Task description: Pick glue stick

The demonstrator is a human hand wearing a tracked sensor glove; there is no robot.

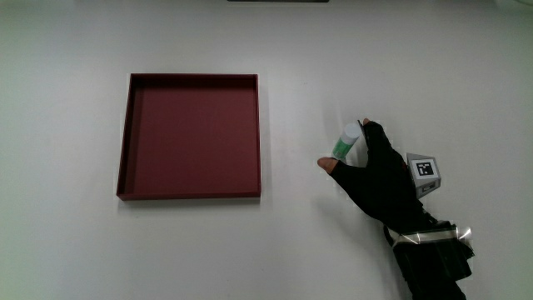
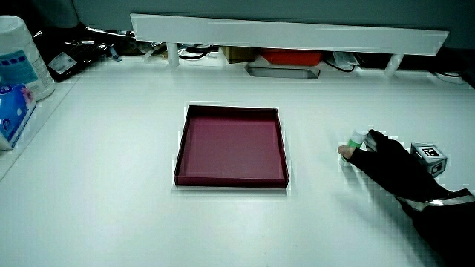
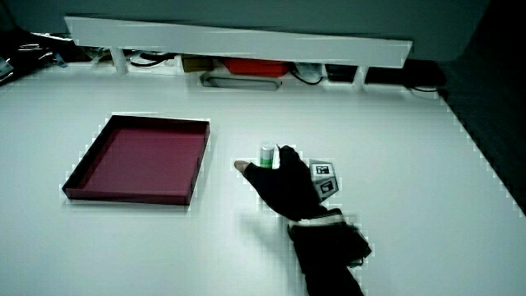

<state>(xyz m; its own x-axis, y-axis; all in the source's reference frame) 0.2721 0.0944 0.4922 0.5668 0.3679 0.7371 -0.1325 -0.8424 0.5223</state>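
Observation:
The glue stick (image 1: 345,144), green with a white cap, stands on the white table beside the dark red tray (image 1: 191,193). The gloved hand (image 1: 376,171) reaches it from the person's side, with thumb and forefinger closed around its body. A small patterned cube (image 1: 425,170) sits on the back of the hand. In both side views the glue stick (image 2: 358,138) (image 3: 268,154) pokes up between the fingers of the hand (image 2: 386,162) (image 3: 283,182), and its lower part is hidden by the glove.
The square tray (image 2: 231,178) (image 3: 136,193) has low walls and nothing in it. A low white partition (image 2: 289,33) runs along the table's edge farthest from the person. A white canister (image 2: 21,55) and a blue packet (image 2: 13,107) stand at the table's edge.

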